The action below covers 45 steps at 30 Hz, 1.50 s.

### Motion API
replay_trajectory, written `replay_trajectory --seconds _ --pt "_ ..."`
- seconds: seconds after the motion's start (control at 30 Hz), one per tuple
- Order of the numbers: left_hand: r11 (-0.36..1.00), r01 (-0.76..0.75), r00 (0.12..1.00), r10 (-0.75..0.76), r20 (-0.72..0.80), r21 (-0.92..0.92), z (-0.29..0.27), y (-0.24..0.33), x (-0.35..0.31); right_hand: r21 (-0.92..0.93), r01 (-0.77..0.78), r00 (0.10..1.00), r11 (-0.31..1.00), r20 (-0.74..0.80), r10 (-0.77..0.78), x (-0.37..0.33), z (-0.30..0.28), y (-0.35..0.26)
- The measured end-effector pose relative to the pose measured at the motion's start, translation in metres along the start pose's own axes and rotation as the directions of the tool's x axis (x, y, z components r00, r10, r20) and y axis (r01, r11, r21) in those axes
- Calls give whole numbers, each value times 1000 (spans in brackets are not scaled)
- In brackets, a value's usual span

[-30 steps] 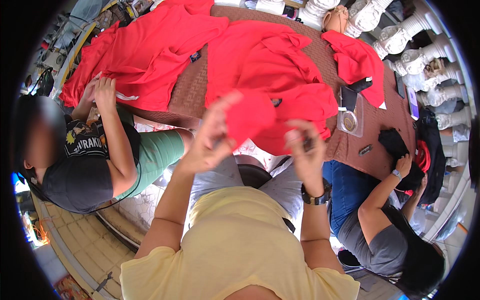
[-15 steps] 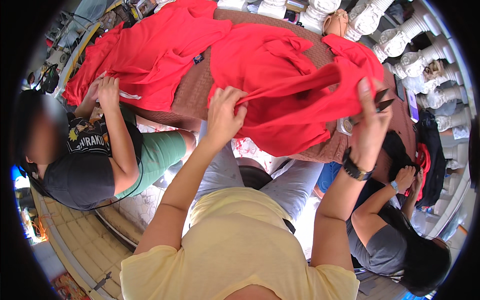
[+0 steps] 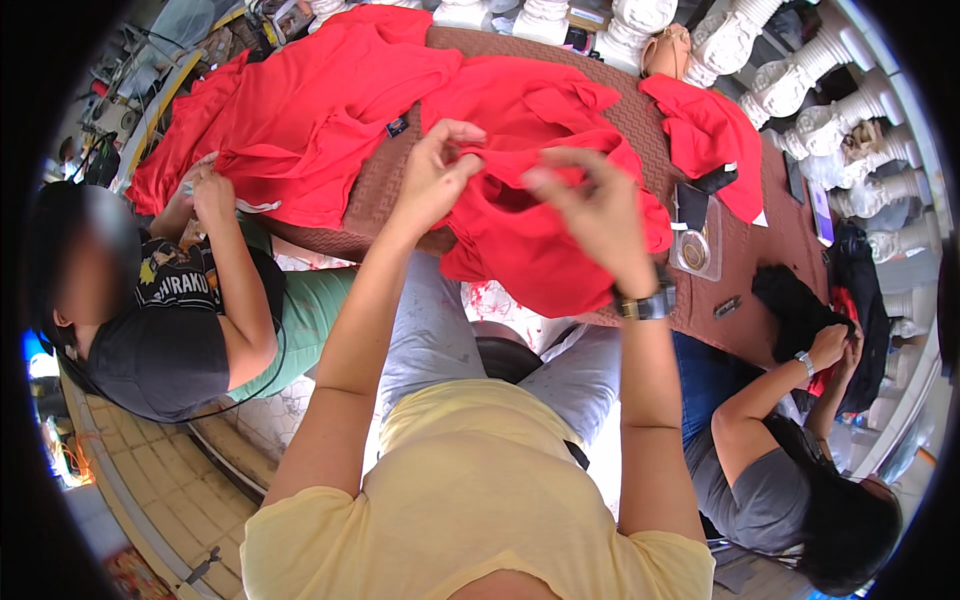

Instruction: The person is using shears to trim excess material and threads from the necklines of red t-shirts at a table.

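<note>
Left hand grips red garment at 12 o'clock as right hand blurs above it

With 12 o'clock straight ahead of the wearer, a red garment [image 3: 545, 255] lies bunched at 12 o'clock on a brown-clothed table [image 3: 390, 190], its near part hanging over the edge above the wearer's lap. The left hand [image 3: 435, 180] is nearly closed, thumb and fingers on a raised edge of the fabric beside a dark opening. The right hand [image 3: 598, 210] is over the garment with its fingers partly spread; motion blur hides whether it holds anything. A dark watch [image 3: 645, 301] circles the right wrist.

At 11 o'clock, a 2nd red garment [image 3: 310, 90] is spread out, with 1 co-worker's hands [image 3: 207, 190] at its near edge. At 1 o'clock lies a smaller red cloth [image 3: 705, 125]. Between 1 and 2 o'clock sits a clear case [image 3: 697, 243] with a round item inside, and at 2 o'clock a small dark tool [image 3: 727, 306]. Beyond it, another co-worker's hands [image 3: 838, 348] handle a black cloth [image 3: 785, 298]. White balusters [image 3: 770, 95] stand past the table's far edge at 1 o'clock.
</note>
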<state>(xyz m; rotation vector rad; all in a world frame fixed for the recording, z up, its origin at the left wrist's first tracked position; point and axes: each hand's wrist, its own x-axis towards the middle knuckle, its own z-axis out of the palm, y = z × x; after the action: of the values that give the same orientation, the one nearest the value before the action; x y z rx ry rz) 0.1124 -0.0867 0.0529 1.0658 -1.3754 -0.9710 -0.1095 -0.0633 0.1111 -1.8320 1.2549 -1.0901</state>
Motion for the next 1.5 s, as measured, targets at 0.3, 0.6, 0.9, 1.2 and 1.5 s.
replay_trajectory --seconds 0.3,0.6,0.9,1.2,1.5 --pt "842 -250 968 233 95 478 17 -3 -8 473 -235 945 849 -93 313 -17 43 71" --pt "812 -429 903 378 205 396 28 5 -2 491 -179 951 852 -135 278 -17 10 57" --pt "780 -405 914 335 229 476 41 -19 -3 289 -128 882 949 -405 243 -27 36 80" --pt "857 -384 923 356 143 344 50 -18 -15 268 -114 932 957 -305 197 -29 59 57" --pt "974 -105 974 141 175 -202 64 -4 -50 636 -236 935 735 -57 350 -62 19 46"
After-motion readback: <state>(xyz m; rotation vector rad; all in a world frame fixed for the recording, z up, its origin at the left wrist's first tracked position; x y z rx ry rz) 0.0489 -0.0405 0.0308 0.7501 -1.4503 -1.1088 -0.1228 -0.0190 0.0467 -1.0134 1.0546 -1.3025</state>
